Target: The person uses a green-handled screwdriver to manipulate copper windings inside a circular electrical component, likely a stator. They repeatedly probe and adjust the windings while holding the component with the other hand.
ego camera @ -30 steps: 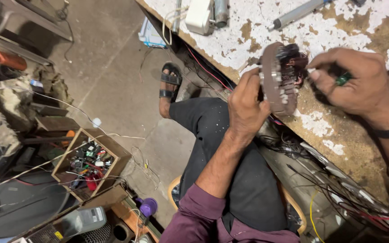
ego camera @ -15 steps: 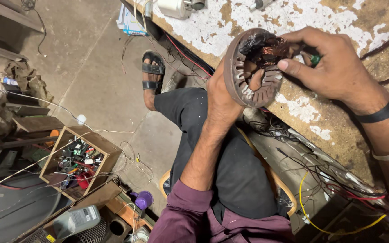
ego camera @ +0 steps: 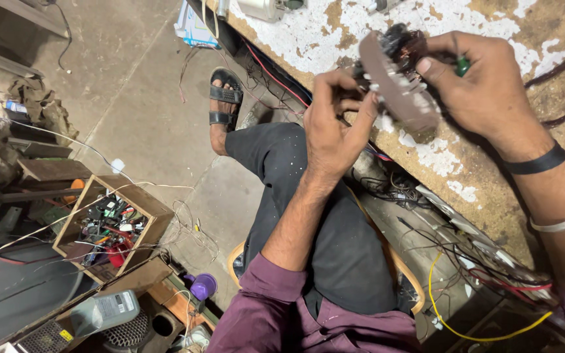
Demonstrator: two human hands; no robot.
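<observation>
1. Held up in the upper right of the frame: a round motor stator [ego camera: 397, 82], grey ring edge-on, copper windings showing at its top.
2. Left hand [ego camera: 331, 127], at upper centre, curled against the stator's left side, fingers bent and pinching at its edge; thumb raised toward the ring.
3. Right hand [ego camera: 485, 88], at upper right, closed around the stator's far side, thumb pressed on the ring; also gripped a small green-handled tool [ego camera: 463, 65] between the fingers.
4. Stood just over a worn workbench [ego camera: 492, 170] with flaking white paint, running diagonally across the upper right.
5. Sat at lower left: an open wooden box [ego camera: 140, 202], crammed with small electrical parts, red and green bits and loose wires.
6. Lay below it, near the bottom edge: a grey plastic bottle [ego camera: 102, 312] on its side.
7. Placed near bottom centre: a small purple cup [ego camera: 202, 285]; contents impossible to tell.
8. Rested on the concrete floor at upper centre: a sandalled foot [ego camera: 222, 104].
9. Trailed along lower right: a tangle of wires [ego camera: 485, 274], yellow, red and black.
</observation>
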